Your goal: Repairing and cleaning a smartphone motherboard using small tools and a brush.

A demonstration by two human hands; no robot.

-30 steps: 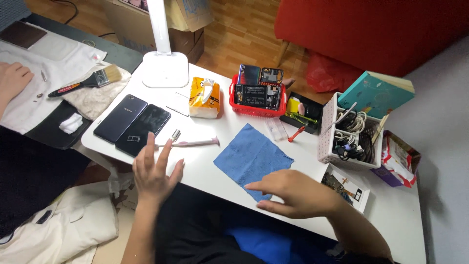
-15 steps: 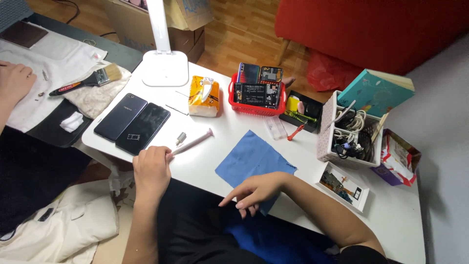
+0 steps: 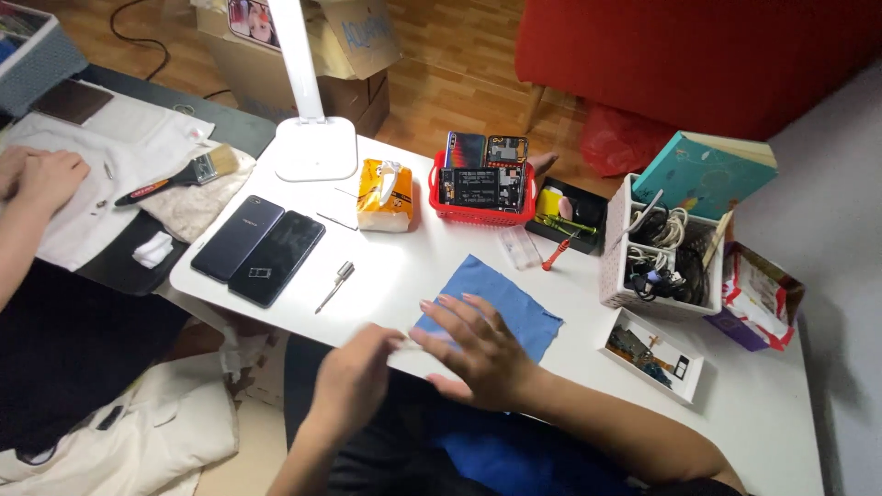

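Head view: right hand (image 3: 478, 354) flat, fingers spread, pressing blue cloth (image 3: 501, 303) at bench (image 3: 413, 266) front edge. Left hand (image 3: 354, 386) curled beside it; grip cannot be told. Best kept flat, smoothed outward.

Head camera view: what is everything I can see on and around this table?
Table: one, white.
Lamp: one, white, far edge.
Phones: two, black, side by side, left.
Small metal tool: one, silver, beside the phones.
Tissue pack: one, orange.
Basket: one, red, holding phone parts.
Cloth: one, blue, near edge.
Box of cables: one, white, right.
Brush: one, on the neighbouring mat.
Another person's hands: far left.
Left hand: at the table edge.
Right hand: flat on the cloth.
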